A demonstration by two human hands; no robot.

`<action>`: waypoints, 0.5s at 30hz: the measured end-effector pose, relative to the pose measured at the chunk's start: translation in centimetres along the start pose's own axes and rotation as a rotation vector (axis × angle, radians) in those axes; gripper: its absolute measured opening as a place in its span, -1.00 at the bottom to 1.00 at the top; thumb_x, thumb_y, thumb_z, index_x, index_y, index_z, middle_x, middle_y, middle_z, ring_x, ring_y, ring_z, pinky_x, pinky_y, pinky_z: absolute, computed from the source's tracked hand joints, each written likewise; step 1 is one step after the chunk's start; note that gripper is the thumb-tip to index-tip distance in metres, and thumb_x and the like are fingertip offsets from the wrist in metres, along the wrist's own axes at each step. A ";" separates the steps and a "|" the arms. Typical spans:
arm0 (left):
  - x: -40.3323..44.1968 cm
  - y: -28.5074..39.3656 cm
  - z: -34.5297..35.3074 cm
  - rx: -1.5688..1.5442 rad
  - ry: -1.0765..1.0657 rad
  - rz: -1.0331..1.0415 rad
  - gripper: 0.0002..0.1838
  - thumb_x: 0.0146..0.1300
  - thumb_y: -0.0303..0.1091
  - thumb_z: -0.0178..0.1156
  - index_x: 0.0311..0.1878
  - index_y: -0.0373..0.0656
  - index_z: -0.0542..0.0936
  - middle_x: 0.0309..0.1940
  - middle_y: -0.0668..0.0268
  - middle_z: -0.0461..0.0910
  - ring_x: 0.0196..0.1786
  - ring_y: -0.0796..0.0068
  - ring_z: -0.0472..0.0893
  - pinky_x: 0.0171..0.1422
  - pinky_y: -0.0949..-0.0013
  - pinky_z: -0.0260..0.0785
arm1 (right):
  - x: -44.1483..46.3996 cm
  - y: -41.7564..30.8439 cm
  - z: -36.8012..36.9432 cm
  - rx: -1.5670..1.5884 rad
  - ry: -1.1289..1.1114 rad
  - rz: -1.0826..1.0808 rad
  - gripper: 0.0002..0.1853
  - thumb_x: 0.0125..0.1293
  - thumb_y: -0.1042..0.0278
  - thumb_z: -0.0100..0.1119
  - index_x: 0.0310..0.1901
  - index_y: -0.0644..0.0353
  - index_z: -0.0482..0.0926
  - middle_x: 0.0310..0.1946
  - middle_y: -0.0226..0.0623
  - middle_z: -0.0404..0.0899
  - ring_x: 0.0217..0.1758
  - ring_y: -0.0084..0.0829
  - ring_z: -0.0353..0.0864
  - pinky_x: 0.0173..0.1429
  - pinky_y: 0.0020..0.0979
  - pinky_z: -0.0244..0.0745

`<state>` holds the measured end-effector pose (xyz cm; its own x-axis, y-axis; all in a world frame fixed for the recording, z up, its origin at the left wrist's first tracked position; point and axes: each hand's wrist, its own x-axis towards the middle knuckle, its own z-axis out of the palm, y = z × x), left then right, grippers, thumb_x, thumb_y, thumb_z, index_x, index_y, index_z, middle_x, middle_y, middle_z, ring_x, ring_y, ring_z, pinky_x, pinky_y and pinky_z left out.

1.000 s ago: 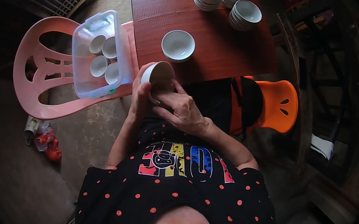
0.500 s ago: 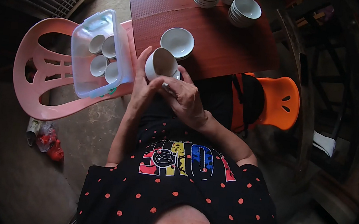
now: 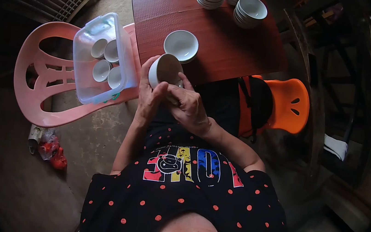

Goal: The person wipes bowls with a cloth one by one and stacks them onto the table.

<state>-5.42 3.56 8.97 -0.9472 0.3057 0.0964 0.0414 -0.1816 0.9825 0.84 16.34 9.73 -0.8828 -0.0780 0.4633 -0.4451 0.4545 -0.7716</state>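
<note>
A white bowl (image 3: 166,69) is held tilted before my chest, its hollow turned toward the right. My left hand (image 3: 149,94) cups its left side, with fingers round the outer wall and the thumb low by the rim. Against the lower right of the rim, my right hand (image 3: 190,108) is closed, its fingers partly inside the bowl's edge. A small white patch shows by the right fingers; I cannot make out what it is. Just beyond the hands, another white bowl (image 3: 181,44) sits on a low stack on the red-brown table (image 3: 162,2).
White bowl stacks (image 3: 250,12) stand at the table's far side. To the left, a clear plastic tub (image 3: 87,92) holding several small white cups (image 3: 101,70) rests on a pink chair (image 3: 30,57). An orange stool (image 3: 291,103) with a black bag stands right.
The held bowl has turned slightly and risen a little against my hands. The right fingers have shifted along its rim. The rest of the view has moved only slightly.
</note>
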 end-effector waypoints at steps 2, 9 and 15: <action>0.1 0.3 -0.8 -0.061 0.017 -0.043 -0.28 0.12 0.07 0.18 0.23 -0.23 0.34 0.05 0.19 0.47 0.10 0.36 0.48 0.22 0.32 0.30 | 0.2 -0.9 -0.3 0.153 -0.102 0.037 -0.61 0.21 0.43 0.20 0.11 0.11 0.54 -0.07 -0.20 0.64 0.11 -0.32 0.60 0.51 0.05 -0.20; 0.4 1.1 -2.3 0.043 -0.089 -0.255 -0.33 0.21 0.09 0.06 0.17 -0.32 0.40 0.00 0.16 0.51 0.06 0.40 0.50 0.19 0.37 0.30 | 1.6 3.1 -3.0 -0.694 -0.324 -0.378 -0.66 0.29 0.24 -0.01 0.07 0.03 0.54 0.19 -0.35 0.49 0.43 -0.46 0.25 0.55 0.00 -0.55; 0.1 -0.3 -3.0 -0.011 -0.112 -0.353 -0.36 0.27 0.08 0.01 0.17 -0.31 0.40 0.01 0.17 0.51 0.08 0.42 0.48 0.19 0.37 0.30 | 0.5 2.0 -1.7 -0.098 -0.462 -0.053 -0.61 0.37 0.23 -0.12 0.14 0.14 0.51 0.16 -0.24 0.51 0.32 -0.39 0.39 0.55 -0.04 -0.28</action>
<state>-6.44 0.88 8.18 -0.8619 0.4519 -0.2302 -0.2854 -0.0571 0.9567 -0.22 18.71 9.14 -0.8434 -0.4798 0.2418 -0.4949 0.5187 -0.6972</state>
